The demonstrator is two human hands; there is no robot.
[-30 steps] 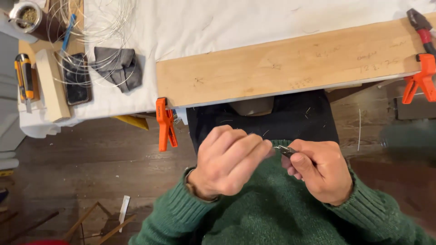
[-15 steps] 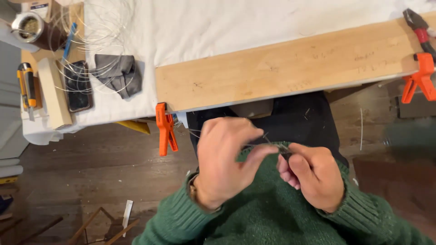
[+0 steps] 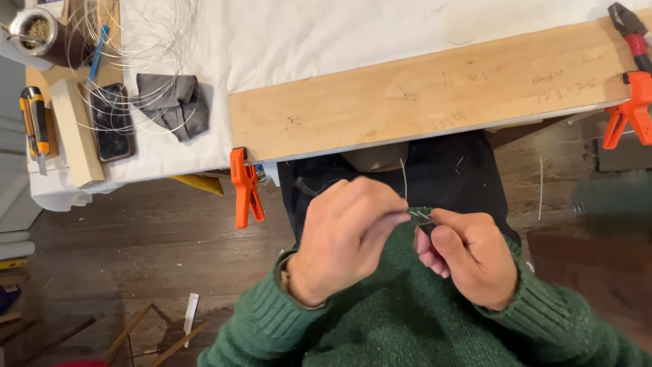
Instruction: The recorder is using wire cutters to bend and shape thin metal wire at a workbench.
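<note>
My left hand (image 3: 346,234) and right hand (image 3: 468,261) pinch a thin wire (image 3: 415,213) between fingertips over my lap, the clamped wooden board (image 3: 421,102) with faint pencil marks at 12 o'clock.

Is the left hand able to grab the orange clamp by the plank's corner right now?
Probably yes. The orange clamp hangs off the table edge with nothing in front of it, just left of the left hand. But that hand is pinching a thin wire and would have to let go first.

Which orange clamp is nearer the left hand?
The orange clamp at the plank's left end; the other clamp grips the far right end.
</note>
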